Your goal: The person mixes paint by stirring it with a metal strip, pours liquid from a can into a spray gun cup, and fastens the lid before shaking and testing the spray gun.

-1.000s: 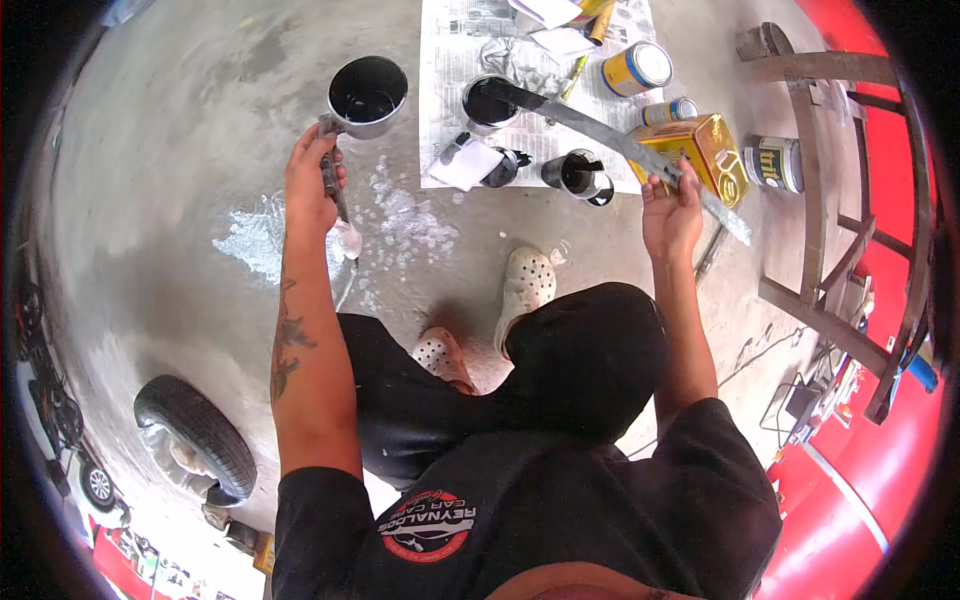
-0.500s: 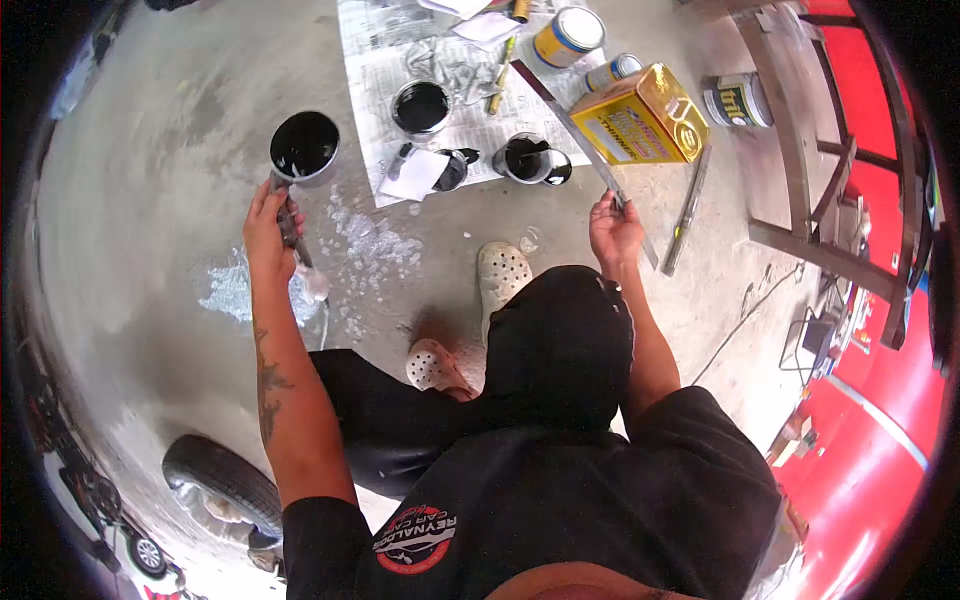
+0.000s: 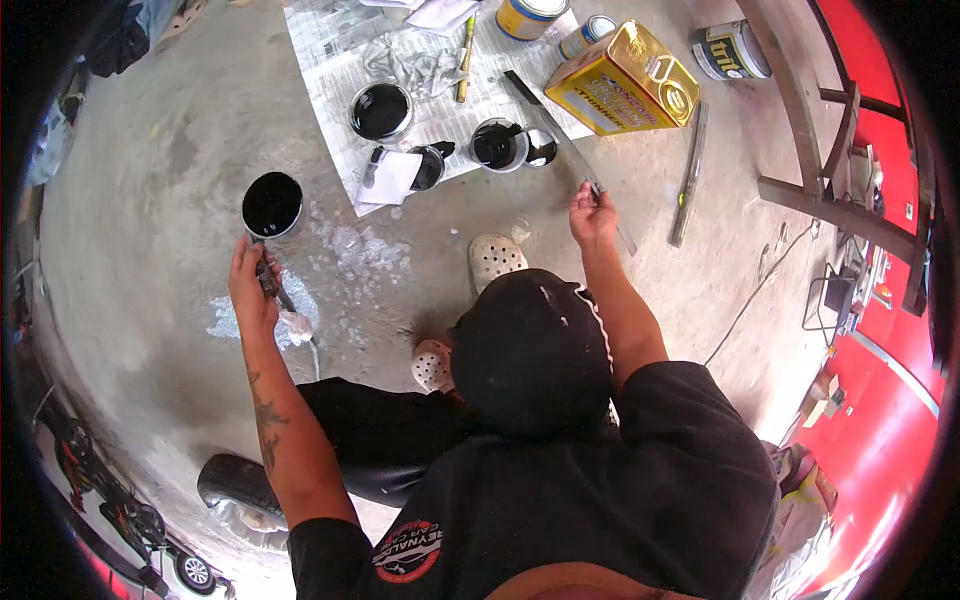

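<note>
My left hand (image 3: pixel 256 275) is wrapped round the dark handle of a spray gun (image 3: pixel 268 278), whose round open cup (image 3: pixel 272 204) has black liquid in it. In my right hand (image 3: pixel 594 213) is a long flat metal strip (image 3: pixel 571 148), pinched near its lower part, with a dark upper end lying over the newspaper (image 3: pixel 325 110). Between the hands, on the newspaper, stand a container of black paint (image 3: pixel 381 111) and a clear cup with black contents (image 3: pixel 498 146). A white paper (image 3: pixel 391 177) lies beside a smaller blackened cup (image 3: pixel 428 168).
A gold thinner can (image 3: pixel 625 85) stands by the newspaper's right edge, with paint tins (image 3: pixel 530 16) behind it. A second strip (image 3: pixel 688 175) lies on the floor. Brown metal frame (image 3: pixel 840 212) at right, tire (image 3: pixel 238 484) at lower left, white spill (image 3: pixel 365 255) on the floor.
The view has shifted, so the newspaper and cans appear further left and higher. The strip's dark end has left the paint container and now points over the newspaper further right. Both hands keep their holds.
</note>
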The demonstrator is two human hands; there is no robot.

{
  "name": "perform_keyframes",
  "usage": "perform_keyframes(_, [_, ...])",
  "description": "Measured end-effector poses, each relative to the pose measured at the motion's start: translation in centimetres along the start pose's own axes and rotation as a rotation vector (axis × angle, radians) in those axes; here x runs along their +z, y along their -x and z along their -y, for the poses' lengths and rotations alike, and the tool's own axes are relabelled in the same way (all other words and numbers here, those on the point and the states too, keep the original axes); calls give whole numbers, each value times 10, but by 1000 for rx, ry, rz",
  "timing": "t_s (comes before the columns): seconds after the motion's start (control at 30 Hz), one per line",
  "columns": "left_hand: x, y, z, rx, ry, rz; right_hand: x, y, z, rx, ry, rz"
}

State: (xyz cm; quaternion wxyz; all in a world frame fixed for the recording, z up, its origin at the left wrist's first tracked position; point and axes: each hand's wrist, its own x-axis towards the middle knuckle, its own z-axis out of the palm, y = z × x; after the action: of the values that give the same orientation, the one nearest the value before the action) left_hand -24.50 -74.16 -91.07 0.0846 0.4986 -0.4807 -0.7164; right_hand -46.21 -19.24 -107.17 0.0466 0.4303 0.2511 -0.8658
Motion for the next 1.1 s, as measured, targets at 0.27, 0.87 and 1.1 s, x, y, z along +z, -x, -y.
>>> perform_keyframes(0.27, [5,-1,4,-23,-40,0,-5,-20,-13,19,0,43])
perform_keyframes(0.87, [2,11,5,-30,-14,37,143,41,-36,-1062,1698,323])
perform_keyframes(1.1, [2,15,6,-22,-54,90,140,22,-63,-817,2697,483])
